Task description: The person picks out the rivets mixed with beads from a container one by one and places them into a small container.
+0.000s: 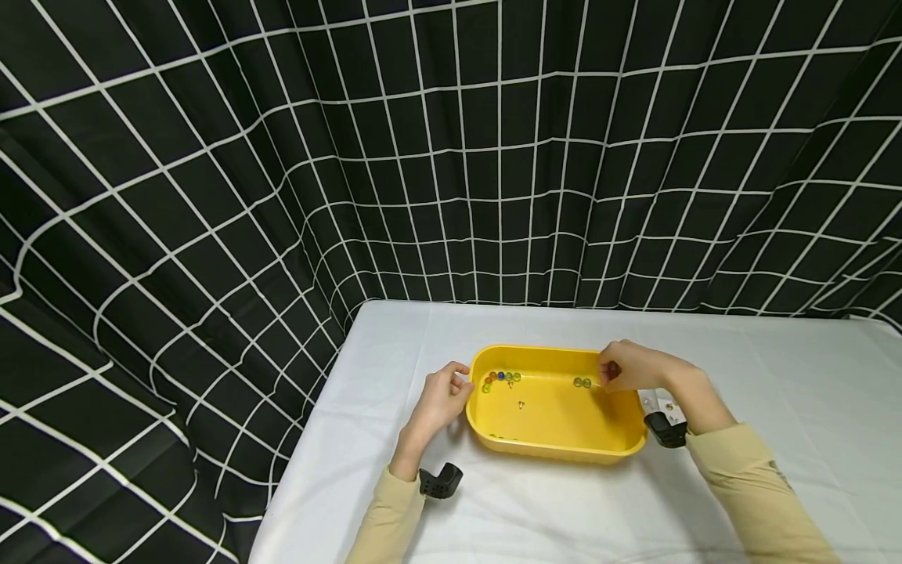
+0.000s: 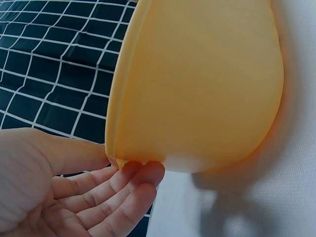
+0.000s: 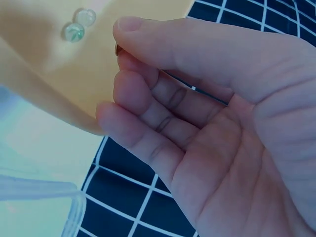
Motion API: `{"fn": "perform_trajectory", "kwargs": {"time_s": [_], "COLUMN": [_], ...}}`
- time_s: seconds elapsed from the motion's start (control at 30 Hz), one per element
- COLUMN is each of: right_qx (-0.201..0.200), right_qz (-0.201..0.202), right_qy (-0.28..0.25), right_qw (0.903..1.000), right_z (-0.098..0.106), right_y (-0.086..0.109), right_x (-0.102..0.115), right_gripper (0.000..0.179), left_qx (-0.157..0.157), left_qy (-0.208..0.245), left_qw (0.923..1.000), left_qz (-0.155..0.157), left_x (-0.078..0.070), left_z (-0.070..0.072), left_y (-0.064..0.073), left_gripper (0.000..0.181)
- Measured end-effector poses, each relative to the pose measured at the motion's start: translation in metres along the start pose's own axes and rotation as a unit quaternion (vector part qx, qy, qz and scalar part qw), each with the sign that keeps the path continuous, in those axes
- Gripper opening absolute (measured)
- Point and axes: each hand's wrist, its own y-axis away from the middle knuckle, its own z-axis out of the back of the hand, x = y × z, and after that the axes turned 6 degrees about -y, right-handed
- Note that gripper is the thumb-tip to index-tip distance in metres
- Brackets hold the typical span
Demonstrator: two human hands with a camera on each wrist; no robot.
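Note:
A yellow plastic basin stands on the white-covered table. Its left end rim lies between the thumb and fingers of my left hand, which pinches it lightly. Over the basin's right end, my right hand pinches a small brass-coloured tack between thumb and forefinger, mostly hidden by them. Several glass marbles line the far left corner, one of them blue. Two greenish marbles sit together near the right hand. Small gold tacks lie on the basin floor at the left.
Just right of the basin, partly behind the right wrist, is a clear plastic container with small gold pieces in it. More marbles show at the near inside wall. A black curtain with a white grid hangs behind the table.

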Motion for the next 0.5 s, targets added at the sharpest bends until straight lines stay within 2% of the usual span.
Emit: {"fn": "perform_trajectory", "kwargs": {"time_s": [0.3,0.5], "right_qx": [-0.010,-0.011], "right_qz": [0.009,0.002], "right_qy": [0.011,-0.003], "right_qw": [0.9999,0.9999], "right_z": [0.008,0.011], "right_y": [0.009,0.016], "right_x": [-0.004,-0.010], "right_gripper": [0.014,0.015], "left_qx": [0.001,0.000], "left_qy": [0.010,0.009], "left_qw": [0.9999,0.9999], "left_qz": [-0.007,-0.009], "left_x": [0.000,0.001], "left_z": [0.001,0.000], "left_y": [0.000,0.000], "left_gripper": [0.024,0.024]}}
